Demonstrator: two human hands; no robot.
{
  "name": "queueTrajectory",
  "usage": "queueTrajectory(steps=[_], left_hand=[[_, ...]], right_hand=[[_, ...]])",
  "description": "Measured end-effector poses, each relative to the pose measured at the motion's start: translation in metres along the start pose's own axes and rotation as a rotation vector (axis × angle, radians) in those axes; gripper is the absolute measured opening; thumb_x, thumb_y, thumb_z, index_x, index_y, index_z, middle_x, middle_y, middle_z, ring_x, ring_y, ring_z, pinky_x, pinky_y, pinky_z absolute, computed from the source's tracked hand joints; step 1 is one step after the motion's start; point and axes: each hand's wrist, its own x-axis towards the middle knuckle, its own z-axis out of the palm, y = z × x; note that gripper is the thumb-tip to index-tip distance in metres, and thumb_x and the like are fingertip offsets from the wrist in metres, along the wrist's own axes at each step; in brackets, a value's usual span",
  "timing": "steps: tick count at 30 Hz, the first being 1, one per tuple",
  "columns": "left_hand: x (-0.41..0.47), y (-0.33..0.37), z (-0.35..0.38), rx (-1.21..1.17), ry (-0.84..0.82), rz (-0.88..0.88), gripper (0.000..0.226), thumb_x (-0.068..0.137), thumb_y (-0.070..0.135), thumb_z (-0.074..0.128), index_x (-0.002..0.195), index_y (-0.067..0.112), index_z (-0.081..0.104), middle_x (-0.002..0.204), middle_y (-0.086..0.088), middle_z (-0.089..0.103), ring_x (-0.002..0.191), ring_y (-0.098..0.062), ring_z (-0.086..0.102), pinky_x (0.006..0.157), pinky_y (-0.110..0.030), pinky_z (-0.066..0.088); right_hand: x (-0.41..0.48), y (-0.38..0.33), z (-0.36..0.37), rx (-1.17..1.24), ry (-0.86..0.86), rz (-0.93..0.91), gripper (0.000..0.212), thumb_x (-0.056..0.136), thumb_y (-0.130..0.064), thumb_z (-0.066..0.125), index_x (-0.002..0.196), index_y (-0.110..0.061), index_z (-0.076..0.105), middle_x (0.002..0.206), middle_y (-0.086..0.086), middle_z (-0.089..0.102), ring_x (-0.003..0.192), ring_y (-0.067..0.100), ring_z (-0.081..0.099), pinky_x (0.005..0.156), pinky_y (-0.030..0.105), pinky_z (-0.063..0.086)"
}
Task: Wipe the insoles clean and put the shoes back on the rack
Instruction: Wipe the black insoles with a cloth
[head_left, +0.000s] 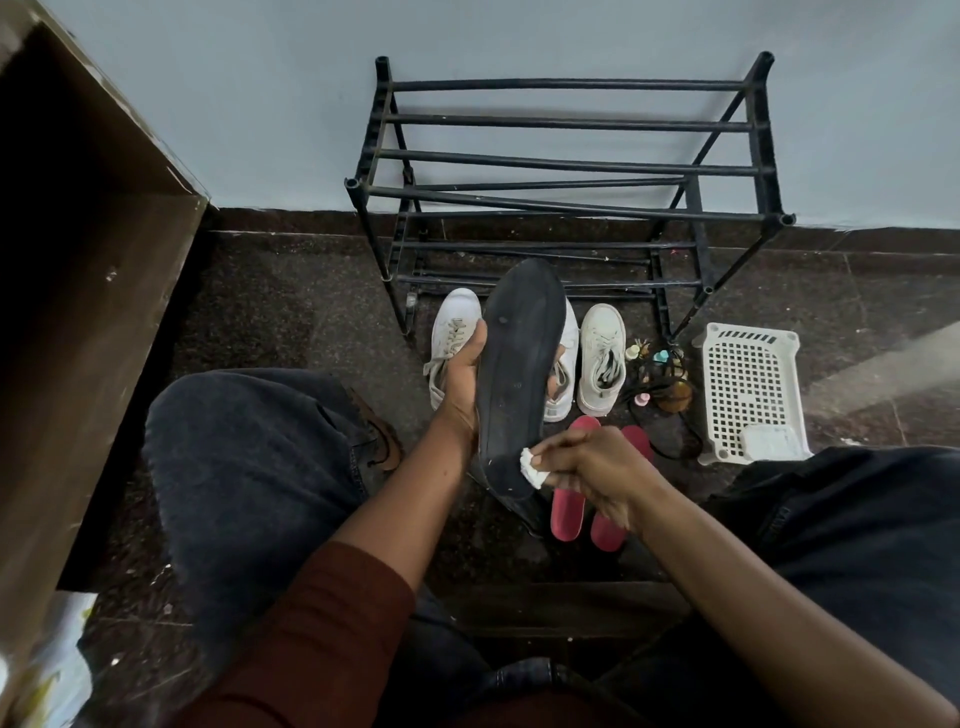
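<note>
My left hand grips a long black insole by its left edge and holds it up, toe end pointing at the rack. My right hand pinches a small white wad of tissue against the insole's heel end. Behind the insole, three white sneakers stand on the dark floor; the middle one is mostly hidden. Two red insoles lie on the floor under my right hand. The black shoe rack stands bare against the wall.
A white plastic basket lies right of the sneakers, with a small heap of hair ties and clips beside it. A brown wooden cabinet fills the left side. My knees in dark jeans flank the working area.
</note>
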Motion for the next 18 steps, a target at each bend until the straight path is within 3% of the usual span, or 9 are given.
queueTrajectory(steps=[2, 5, 8, 10, 14, 18], left_hand=[[0.001, 0.001, 0.003, 0.023, 0.02, -0.02, 0.07, 0.082, 0.052, 0.046, 0.125, -0.001, 0.054, 0.119, -0.023, 0.058, 0.098, -0.033, 0.064, 0.079, -0.041, 0.055], [0.003, -0.002, 0.003, 0.009, 0.061, 0.049, 0.053, 0.086, 0.041, 0.044, 0.109, 0.0, 0.068, 0.108, -0.019, 0.068, 0.097, -0.032, 0.066, 0.081, -0.041, 0.056], [0.003, -0.008, 0.003, 0.082, 0.122, 0.068, 0.043, 0.085, 0.035, 0.048, 0.099, 0.003, 0.073, 0.097, -0.014, 0.072, 0.085, -0.027, 0.069, 0.078, -0.035, 0.056], [0.002, -0.01, 0.002, 0.119, 0.153, 0.066, 0.04, 0.083, 0.033, 0.049, 0.099, 0.005, 0.072, 0.095, -0.013, 0.072, 0.082, -0.026, 0.069, 0.076, -0.034, 0.057], [0.003, -0.011, -0.007, 0.059, 0.2, 0.102, 0.047, 0.093, 0.028, 0.035, 0.087, 0.008, 0.077, 0.09, -0.011, 0.074, 0.077, -0.024, 0.07, 0.072, -0.03, 0.057], [0.003, -0.015, -0.014, -0.057, 0.2, 0.156, 0.053, 0.097, 0.03, 0.032, 0.087, 0.004, 0.077, 0.095, -0.015, 0.073, 0.084, -0.03, 0.071, 0.079, -0.039, 0.056]], right_hand=[[0.0, -0.004, -0.004, -0.195, 0.17, -0.151, 0.019, 0.076, 0.005, 0.067, 0.066, -0.012, 0.069, 0.068, 0.006, 0.067, 0.059, 0.01, 0.06, 0.056, 0.015, 0.047], [0.009, -0.024, -0.009, -0.449, 0.37, -0.412, 0.016, 0.077, -0.009, 0.071, 0.07, -0.024, 0.071, 0.068, -0.013, 0.067, 0.055, -0.008, 0.059, 0.052, 0.003, 0.04], [0.027, -0.044, -0.007, -0.575, 0.449, -0.531, 0.013, 0.083, -0.008, 0.064, 0.088, -0.015, 0.073, 0.085, 0.003, 0.072, 0.071, 0.013, 0.066, 0.065, 0.017, 0.044], [0.038, -0.049, -0.005, -0.799, 0.505, -0.6, 0.02, 0.085, -0.003, 0.057, 0.1, -0.004, 0.071, 0.1, 0.015, 0.069, 0.089, 0.029, 0.064, 0.075, 0.021, 0.039], [0.04, -0.036, 0.004, -1.038, 0.446, -0.62, 0.023, 0.087, -0.002, 0.053, 0.103, -0.001, 0.069, 0.106, 0.021, 0.063, 0.098, 0.035, 0.059, 0.084, 0.029, 0.04], [0.021, -0.004, 0.022, -1.094, 0.271, -0.687, 0.022, 0.085, -0.001, 0.055, 0.1, -0.003, 0.071, 0.102, 0.017, 0.062, 0.09, 0.03, 0.061, 0.078, 0.025, 0.041]])
